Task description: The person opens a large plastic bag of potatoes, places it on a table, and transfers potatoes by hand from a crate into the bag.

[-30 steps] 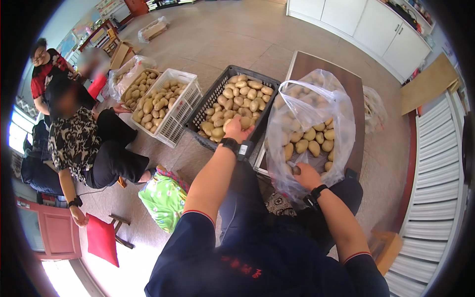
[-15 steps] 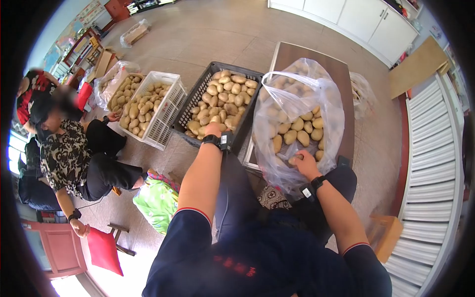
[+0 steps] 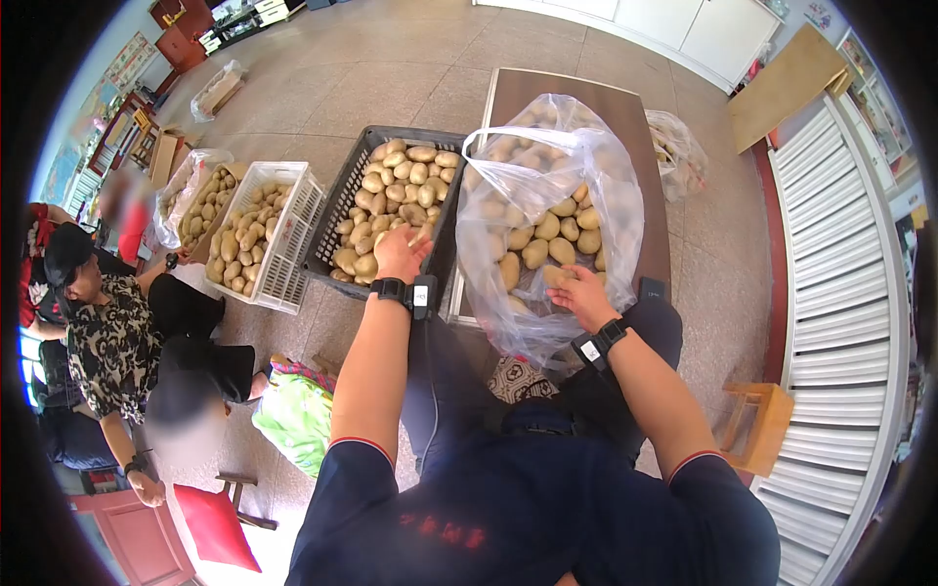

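Observation:
My left hand (image 3: 400, 254) is over the near part of a black plastic crate (image 3: 316, 234), its fingers apart and touching the heaped potatoes (image 3: 398, 190). My right hand (image 3: 584, 297) is at the near side of a clear plastic bag (image 3: 618, 176), its fingers closed on a potato (image 3: 555, 276). More potatoes (image 3: 552, 234) lie inside the bag. The bag stands on a brown low table (image 3: 655, 230), right of the crate. Both wrists wear black bands with small devices.
Left of the black crate stands a white crate (image 3: 293, 234) of potatoes, with a potato-filled box (image 3: 207, 205) beyond it. A seated person (image 3: 117, 342) is at the left, near a red cushion (image 3: 215, 527) and green bag (image 3: 293, 420). A wooden stool (image 3: 757, 427) is at the right.
The view has shifted, moving the crates and bag leftward in frame. My left hand's fingers have opened over the potatoes. My right hand has risen slightly at the bag, with a potato in its fingers.

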Demonstrator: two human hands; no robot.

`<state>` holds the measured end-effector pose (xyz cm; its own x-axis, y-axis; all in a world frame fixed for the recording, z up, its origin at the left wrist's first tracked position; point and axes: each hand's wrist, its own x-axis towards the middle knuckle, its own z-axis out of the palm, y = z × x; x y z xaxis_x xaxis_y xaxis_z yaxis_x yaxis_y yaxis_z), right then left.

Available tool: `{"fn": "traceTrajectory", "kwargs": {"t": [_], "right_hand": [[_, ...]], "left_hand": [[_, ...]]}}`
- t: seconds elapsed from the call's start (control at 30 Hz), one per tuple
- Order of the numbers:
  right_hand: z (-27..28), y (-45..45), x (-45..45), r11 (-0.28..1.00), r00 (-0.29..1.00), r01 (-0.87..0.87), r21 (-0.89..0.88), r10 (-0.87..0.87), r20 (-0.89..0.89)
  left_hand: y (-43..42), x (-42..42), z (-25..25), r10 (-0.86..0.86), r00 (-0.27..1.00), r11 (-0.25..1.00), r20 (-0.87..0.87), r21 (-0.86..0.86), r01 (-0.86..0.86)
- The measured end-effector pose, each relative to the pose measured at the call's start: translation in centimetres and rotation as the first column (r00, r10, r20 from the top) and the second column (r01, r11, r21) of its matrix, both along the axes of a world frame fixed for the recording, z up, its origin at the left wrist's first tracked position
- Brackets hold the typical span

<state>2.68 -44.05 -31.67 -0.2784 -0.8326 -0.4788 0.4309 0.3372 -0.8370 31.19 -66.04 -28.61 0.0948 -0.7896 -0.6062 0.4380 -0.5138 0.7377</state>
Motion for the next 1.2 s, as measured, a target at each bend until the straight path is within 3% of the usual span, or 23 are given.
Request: {"fn": "traceTrajectory", "kwargs": {"t": [0.07,0.1,0.17,0.23,0.33,0.47,0.53,0.6,0.7,0.73,0.8,0.83,0.9,0.93,1.0,1.07,1.13,1.2], "right_hand": [[0.4,-0.1,0.2,1.000,1.000,-0.028,0.004,0.028,0.007],[0.6,-0.2,0.4,0.998,0.998,-0.057,0.005,0.057,0.019],[1.1,-0.3,0.8,0.996,0.996,-0.091,0.021,0.091,0.000],[1.4,-0.4,1.4,0.992,0.993,-0.117,0.040,0.118,-0.018],[1.8,-0.5,2.6,0.989,0.989,-0.142,0.052,0.144,-0.044],[4.2,-1.4,4.6,0.970,0.959,-0.242,0.008,0.241,-0.152],[4.7,-2.1,5.4,0.961,0.948,-0.276,-0.026,0.267,-0.173],[5.0,-2.8,5.9,0.918,0.864,-0.394,-0.049,0.351,-0.361],[6.5,-3.0,6.7,0.897,0.851,-0.421,-0.133,0.340,-0.400],[6.4,-3.0,6.9,0.897,0.851,-0.421,-0.134,0.340,-0.400],[6.2,-3.0,7.1,0.949,0.923,-0.255,-0.188,0.181,-0.339],[5.6,-3.0,6.8,0.948,0.923,-0.256,-0.188,0.181,-0.339],[3.2,-2.6,5.0,0.968,0.732,-0.165,-0.189,-0.008,-0.681],[1.9,-2.5,3.7,0.968,0.731,-0.166,-0.189,-0.008,-0.682],[0.0,-2.2,0.9,0.992,0.474,-0.125,-0.036,0.028,-0.880],[0.4,-1.8,0.0,0.998,0.250,-0.012,0.066,0.067,-0.966],[-0.6,-1.3,-1.7,0.998,0.166,0.029,0.051,0.045,-0.985],[0.6,-0.9,-2.4,0.978,0.154,0.071,0.198,0.185,-0.971]], "left_hand": [[1.0,-1.0,0.6,-0.265,0.951,0.961,-0.160,-0.127,0.247],[1.6,-1.5,1.0,-0.265,0.951,0.961,-0.162,-0.127,0.246],[2.8,-2.5,1.6,-0.434,0.875,0.898,-0.215,-0.183,0.400],[4.4,-3.3,2.3,-0.481,0.857,0.874,-0.187,-0.188,0.449],[6.1,-4.4,2.9,-0.705,0.709,0.695,0.006,-0.193,0.693],[7.3,-5.2,3.6,-0.840,0.540,0.534,0.057,-0.093,0.841],[7.5,-5.4,4.3,-0.856,0.517,0.517,-0.025,-0.075,0.853],[7.5,-5.5,4.6,-0.861,0.497,0.504,-0.103,-0.059,0.861],[7.1,-5.5,3.7,-0.898,0.404,0.428,-0.173,-0.129,0.895],[7.0,-5.5,3.4,-0.898,0.406,0.431,-0.171,-0.140,0.892],[6.8,-5.3,2.9,-0.896,0.409,0.434,-0.170,-0.151,0.888],[6.7,-5.3,2.8,-0.870,0.467,0.489,-0.156,-0.156,0.858],[6.7,-5.2,2.7,-0.840,0.523,0.541,-0.143,-0.162,0.825],[6.6,-5.2,2.7,-0.819,0.559,0.574,-0.131,-0.158,0.804],[6.3,-5.1,2.6,-0.791,0.601,0.612,-0.116,-0.151,0.776],[6.2,-4.8,2.4,-0.751,0.653,0.658,-0.098,-0.195,0.728],[5.8,-4.5,1.8,-0.718,0.686,0.693,-0.115,-0.204,0.691],[5.5,-4.4,1.9,-0.690,0.710,0.721,-0.140,-0.211,0.660]]}}
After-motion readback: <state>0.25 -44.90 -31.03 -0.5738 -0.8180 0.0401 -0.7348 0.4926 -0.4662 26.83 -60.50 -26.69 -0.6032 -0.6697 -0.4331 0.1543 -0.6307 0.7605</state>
